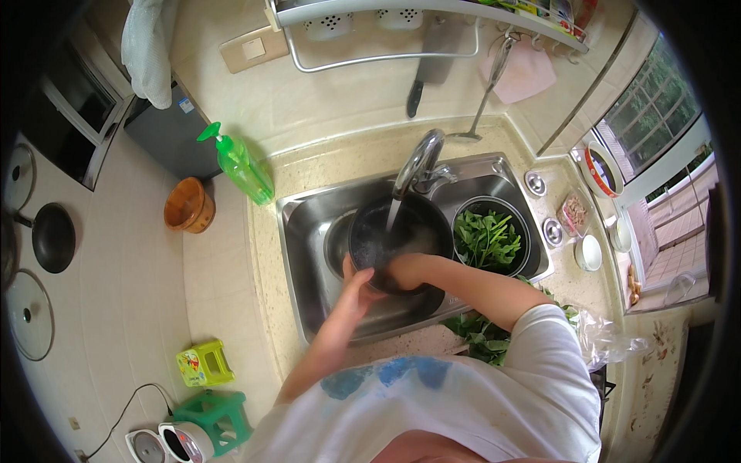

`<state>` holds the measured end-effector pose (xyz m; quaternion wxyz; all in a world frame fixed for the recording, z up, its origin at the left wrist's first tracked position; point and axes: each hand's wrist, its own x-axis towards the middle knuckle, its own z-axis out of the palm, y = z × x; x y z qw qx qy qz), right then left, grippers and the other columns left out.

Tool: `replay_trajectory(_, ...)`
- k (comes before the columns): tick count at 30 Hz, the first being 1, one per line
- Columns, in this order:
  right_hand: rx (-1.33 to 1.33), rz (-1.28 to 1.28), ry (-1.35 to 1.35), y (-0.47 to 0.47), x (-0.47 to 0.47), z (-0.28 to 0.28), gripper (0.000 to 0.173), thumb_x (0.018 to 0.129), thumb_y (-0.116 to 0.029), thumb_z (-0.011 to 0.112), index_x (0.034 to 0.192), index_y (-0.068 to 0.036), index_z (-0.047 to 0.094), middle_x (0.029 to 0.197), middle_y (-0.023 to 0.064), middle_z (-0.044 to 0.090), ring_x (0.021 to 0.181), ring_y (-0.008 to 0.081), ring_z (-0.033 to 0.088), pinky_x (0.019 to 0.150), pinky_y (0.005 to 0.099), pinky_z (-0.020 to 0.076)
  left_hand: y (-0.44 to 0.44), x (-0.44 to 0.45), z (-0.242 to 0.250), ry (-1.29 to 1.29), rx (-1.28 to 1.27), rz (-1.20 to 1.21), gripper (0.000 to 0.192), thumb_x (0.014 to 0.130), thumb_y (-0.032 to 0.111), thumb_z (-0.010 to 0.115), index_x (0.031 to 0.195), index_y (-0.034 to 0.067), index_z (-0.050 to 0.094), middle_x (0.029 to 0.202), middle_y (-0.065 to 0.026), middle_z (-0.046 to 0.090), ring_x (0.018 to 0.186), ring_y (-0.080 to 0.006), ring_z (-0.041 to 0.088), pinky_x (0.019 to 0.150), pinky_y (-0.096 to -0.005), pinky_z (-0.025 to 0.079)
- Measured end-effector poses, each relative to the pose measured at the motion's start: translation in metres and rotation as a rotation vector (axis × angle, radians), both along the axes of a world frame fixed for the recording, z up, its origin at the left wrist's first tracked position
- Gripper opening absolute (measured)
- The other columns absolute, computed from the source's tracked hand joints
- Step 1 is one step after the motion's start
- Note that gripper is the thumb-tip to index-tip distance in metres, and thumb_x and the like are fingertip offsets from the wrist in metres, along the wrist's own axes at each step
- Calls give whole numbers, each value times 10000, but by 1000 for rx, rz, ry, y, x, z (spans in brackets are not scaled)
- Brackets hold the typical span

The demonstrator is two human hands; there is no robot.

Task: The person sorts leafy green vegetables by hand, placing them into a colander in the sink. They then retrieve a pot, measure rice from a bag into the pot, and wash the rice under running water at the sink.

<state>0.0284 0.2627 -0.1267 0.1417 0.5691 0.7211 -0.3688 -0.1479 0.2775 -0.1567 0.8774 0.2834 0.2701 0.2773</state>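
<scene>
A dark round pot (431,217) is tilted in the large basin of the stainless steel sink (301,272). Water runs into it from the chrome faucet (418,156). My left hand (358,292) grips the pot's near left rim, thumb at the edge. Inside the pot, low on its near side, is my right hand (408,271); its fingers are hidden, so whether they hold anything does not show. Right of it, a second pot (525,234) with leafy greens (487,238) stands in the smaller basin. More leafy greens (483,338) lie at the counter's near edge under my right arm.
A green pump bottle (246,171) stands left of the sink. On the right counter are sink strainers (535,183), a container of chopped meat (574,214), a white bowl (589,253) and a clear plastic bag (608,338). A cleaver (431,63) and a ladle (492,87) hang behind the faucet.
</scene>
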Motion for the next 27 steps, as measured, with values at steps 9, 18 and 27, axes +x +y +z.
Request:
replay_trajectory(9,253,-141,-204,39,28,-18,261,770,-100,611,1023,-51,652,1031,185,639,998,339,606,903,388,460,-7,8,-6,-29,-79,-45,709,808,239,598,1380,220,179,1357,-133,358,1177,-362,451,768,-547,512)
replay_trajectory(18,-28,135,-176,5,9,3,309,762,-168,644,1048,-52,658,1092,178,630,1032,303,598,900,367,456,-3,-8,-8,-1,-13,24,675,821,255,583,1378,188,207,1348,-137,398,1162,-368,484,883,-594,461)
replay_trajectory(27,224,41,-131,34,-10,-6,357,735,-150,663,1066,-21,631,1039,191,646,968,297,629,836,392,490,-4,3,-11,-29,-94,-21,666,828,236,559,1386,206,197,1357,-136,371,1201,-365,450,913,-614,427)
